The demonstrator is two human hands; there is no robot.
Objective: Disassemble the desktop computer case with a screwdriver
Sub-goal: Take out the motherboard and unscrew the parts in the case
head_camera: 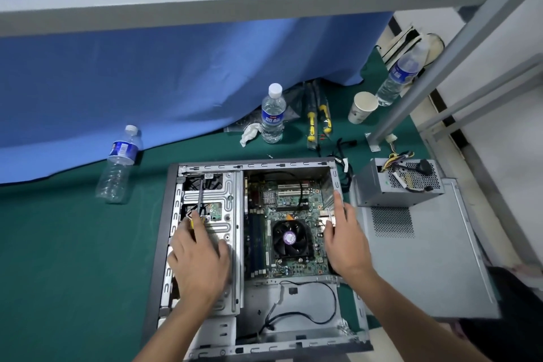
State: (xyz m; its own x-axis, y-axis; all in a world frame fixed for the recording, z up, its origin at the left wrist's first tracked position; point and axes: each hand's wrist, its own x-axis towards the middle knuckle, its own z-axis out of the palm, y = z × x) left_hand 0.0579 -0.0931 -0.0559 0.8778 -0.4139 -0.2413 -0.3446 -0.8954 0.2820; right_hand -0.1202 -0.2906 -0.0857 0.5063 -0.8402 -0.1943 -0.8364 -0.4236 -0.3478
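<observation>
The open desktop case [164, 214] lies flat on the green mat, its motherboard [282, 214] and black CPU fan [289, 238] exposed. My left hand [199, 258] rests over the silver drive cage [226, 200] and grips a yellow-and-black screwdriver [200, 200], whose dark shaft points away from me into the cage. My right hand [345, 238] lies with straight fingers along the case's right wall by the motherboard's edge, holding nothing.
A removed power supply [396, 185] sits on the detached grey side panel [426, 258] to the right. Three water bottles [273, 114] [119, 164] [399, 76], a paper cup [363, 107], a crumpled tissue [249, 132] and yellow-handled tools [318, 123] lie beyond the case. A metal frame post [411, 97] stands at right.
</observation>
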